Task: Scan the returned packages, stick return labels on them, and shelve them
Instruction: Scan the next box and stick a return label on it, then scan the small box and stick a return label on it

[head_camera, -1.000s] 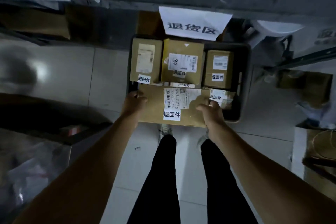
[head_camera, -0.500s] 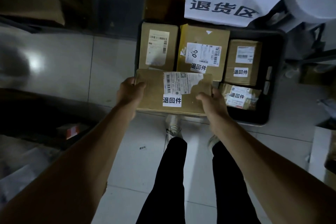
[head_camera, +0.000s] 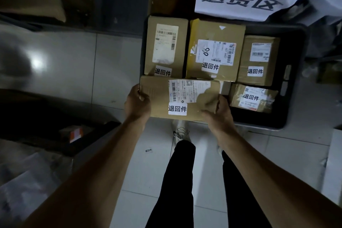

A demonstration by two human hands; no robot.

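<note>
Holding the box (head_camera: pixel 182 98) clamped in our left hand (head_camera: pixel 137 103) and right hand (head_camera: pixel 218 114), now lifted off the bin (head_camera: pixel 296 79) at center frame, labeled, likely reshelving.

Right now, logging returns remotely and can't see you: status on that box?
Left hand and right hand gripping flat cardboard box, return label on. Held over near-left corner of black bin. Four labelled parcels inside.

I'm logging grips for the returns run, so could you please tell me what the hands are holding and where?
A flat brown cardboard package, held at its two short ends: left hand on the left end, right hand on the right near corner.
</note>
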